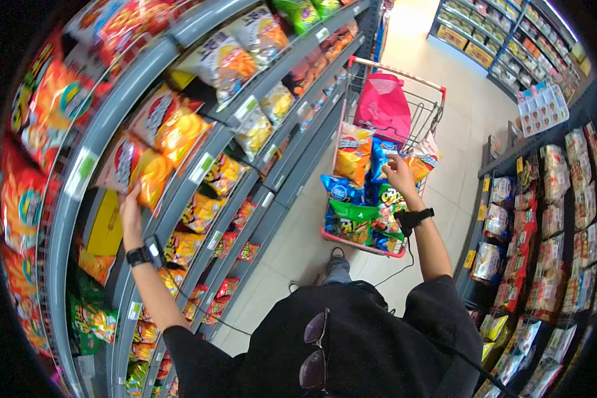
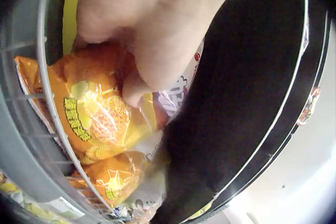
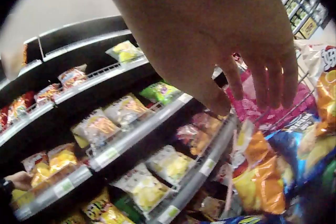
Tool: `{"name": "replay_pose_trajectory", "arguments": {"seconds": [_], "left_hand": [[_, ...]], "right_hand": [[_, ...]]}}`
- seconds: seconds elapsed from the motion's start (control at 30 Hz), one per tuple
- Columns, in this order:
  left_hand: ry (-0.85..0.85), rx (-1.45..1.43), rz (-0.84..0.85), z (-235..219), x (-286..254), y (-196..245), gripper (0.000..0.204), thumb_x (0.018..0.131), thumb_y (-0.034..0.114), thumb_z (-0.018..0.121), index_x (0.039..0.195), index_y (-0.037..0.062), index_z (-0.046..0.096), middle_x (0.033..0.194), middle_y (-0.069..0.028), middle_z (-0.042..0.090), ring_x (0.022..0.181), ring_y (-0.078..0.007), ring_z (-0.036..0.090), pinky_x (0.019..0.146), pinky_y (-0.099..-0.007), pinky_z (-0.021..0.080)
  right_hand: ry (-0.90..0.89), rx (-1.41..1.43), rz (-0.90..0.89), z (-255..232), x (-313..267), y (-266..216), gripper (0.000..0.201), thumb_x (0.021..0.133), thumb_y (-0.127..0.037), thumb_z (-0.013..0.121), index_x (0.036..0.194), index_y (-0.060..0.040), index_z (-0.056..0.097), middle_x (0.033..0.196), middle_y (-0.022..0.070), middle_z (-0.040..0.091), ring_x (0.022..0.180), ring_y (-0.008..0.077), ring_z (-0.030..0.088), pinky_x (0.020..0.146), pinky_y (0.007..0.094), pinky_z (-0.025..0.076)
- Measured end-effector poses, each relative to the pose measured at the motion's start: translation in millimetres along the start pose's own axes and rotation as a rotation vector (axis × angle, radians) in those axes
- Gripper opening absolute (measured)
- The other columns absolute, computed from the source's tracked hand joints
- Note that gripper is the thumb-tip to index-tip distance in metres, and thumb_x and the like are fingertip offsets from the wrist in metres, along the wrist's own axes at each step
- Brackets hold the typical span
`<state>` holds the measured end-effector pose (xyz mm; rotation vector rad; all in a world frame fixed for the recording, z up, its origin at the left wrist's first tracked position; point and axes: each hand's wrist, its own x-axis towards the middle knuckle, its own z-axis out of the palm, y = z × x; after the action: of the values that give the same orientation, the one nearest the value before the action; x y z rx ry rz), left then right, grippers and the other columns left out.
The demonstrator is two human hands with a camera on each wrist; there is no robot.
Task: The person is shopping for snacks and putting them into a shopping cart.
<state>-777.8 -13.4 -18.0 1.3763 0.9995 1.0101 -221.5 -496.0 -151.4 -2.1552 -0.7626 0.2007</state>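
Note:
My left hand [image 1: 131, 215] grips the edge of an orange-and-white snack bag [image 1: 151, 174] on the left shelf. In the left wrist view the thumb presses into the front of that bag [image 2: 105, 113], and the other fingertips are hidden behind it. A similar snack bag [image 1: 179, 132] sits right beside it. Over the shopping cart [image 1: 399, 71] hovers my right hand [image 1: 399, 174], fingers loosely bent and holding nothing. Beneath it lie a blue snack bag [image 1: 382, 154], an orange snack bag [image 1: 355, 151] and a green snack bag [image 1: 353, 221].
A pink bag [image 1: 383, 99] lies at the cart's far end. Tiered snack shelves with wire front rails line the left side. On the right stands a rack of hanging packets [image 1: 550, 232]. Tiled floor [image 1: 278, 245] runs between shelves and cart.

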Motion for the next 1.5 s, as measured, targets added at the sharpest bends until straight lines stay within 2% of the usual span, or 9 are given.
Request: {"name": "replay_pose_trajectory", "arguments": {"seconds": [0.07,0.2,0.53,0.87,1.03,1.13,1.27,1.4,1.5], "left_hand": [[-0.013,-0.009,-0.045,3,-10,10,0.038,0.094,0.018,0.065,0.128,0.0006,0.059,0.125,-0.0069,0.062,0.116,-0.0186,0.058,0.102,-0.0341,0.042],[0.036,0.074,-0.116,7,-29,18,0.055,0.096,0.025,0.064,0.14,-0.0004,0.045,0.136,-0.0096,0.054,0.125,-0.0215,0.052,0.103,-0.0379,0.042],[0.486,0.714,0.286,-6,-91,17,0.069,0.093,0.019,0.068,0.146,-0.0038,0.032,0.138,-0.0206,0.05,0.124,-0.0257,0.051,0.105,-0.0386,0.041],[0.328,0.628,0.279,43,-65,14,0.08,0.088,0.019,0.066,0.151,-0.0051,0.024,0.155,-0.0251,0.031,0.144,-0.0301,0.031,0.116,-0.0363,0.027],[0.561,1.017,0.376,73,-89,34,0.069,0.088,0.012,0.063,0.147,-0.0056,0.031,0.144,-0.0285,0.043,0.132,-0.0394,0.045,0.11,-0.0419,0.036],[0.64,1.133,0.689,122,-142,69,0.055,0.09,0.011,0.061,0.14,-0.0035,0.042,0.134,-0.0243,0.052,0.122,-0.0395,0.052,0.104,-0.0437,0.042],[-0.147,0.624,0.407,193,-237,79,0.046,0.087,0.009,0.065,0.132,0.0025,0.054,0.13,-0.0185,0.056,0.116,-0.0335,0.058,0.098,-0.0418,0.047],[-0.116,0.53,0.518,211,-297,87,0.059,0.087,0.021,0.073,0.135,-0.0004,0.048,0.135,-0.0178,0.053,0.124,-0.0296,0.054,0.103,-0.0405,0.045],[-0.239,0.137,0.267,162,-308,69,0.067,0.084,0.02,0.076,0.139,-0.0005,0.044,0.139,-0.0161,0.051,0.128,-0.0248,0.051,0.106,-0.0388,0.042]], "right_hand": [[-0.051,-0.047,0.113,13,34,68,0.049,0.083,-0.023,0.071,0.127,-0.0067,0.058,0.096,0.0162,0.072,0.087,0.0254,0.071,0.077,0.0371,0.056],[-0.119,-0.248,0.17,52,71,96,0.073,0.077,-0.039,0.077,0.135,-0.0055,0.05,0.101,0.0201,0.071,0.091,0.0343,0.07,0.08,0.0436,0.055],[0.019,0.028,0.471,151,111,67,0.111,0.06,-0.041,0.089,0.144,-0.0092,0.023,0.109,0.0266,0.065,0.1,0.0464,0.064,0.086,0.0515,0.052],[0.292,0.147,0.023,113,106,50,0.09,0.071,-0.025,0.086,0.142,-0.0033,0.035,0.114,0.0216,0.065,0.105,0.0364,0.065,0.091,0.0437,0.05],[0.205,0.129,-0.018,5,68,-63,0.094,0.072,-0.028,0.086,0.143,0.002,0.032,0.124,0.0206,0.061,0.112,0.0297,0.061,0.096,0.039,0.047],[0.066,0.368,-0.183,-8,52,-83,0.09,0.075,-0.024,0.084,0.143,0.0031,0.032,0.126,0.0179,0.059,0.114,0.0265,0.059,0.097,0.0381,0.047],[-0.249,0.605,-0.182,-12,-30,-225,0.082,0.076,-0.022,0.084,0.139,0.0013,0.038,0.127,0.0161,0.058,0.115,0.0245,0.058,0.097,0.0386,0.047],[-0.41,0.565,-0.483,21,-114,-337,0.082,0.076,-0.02,0.082,0.141,0.0023,0.037,0.131,0.0153,0.054,0.117,0.024,0.057,0.102,0.0374,0.044],[-0.577,0.403,-0.994,29,-149,-373,0.068,0.077,-0.019,0.074,0.136,0.0029,0.048,0.123,0.019,0.06,0.116,0.0307,0.059,0.113,0.051,0.03]]}}
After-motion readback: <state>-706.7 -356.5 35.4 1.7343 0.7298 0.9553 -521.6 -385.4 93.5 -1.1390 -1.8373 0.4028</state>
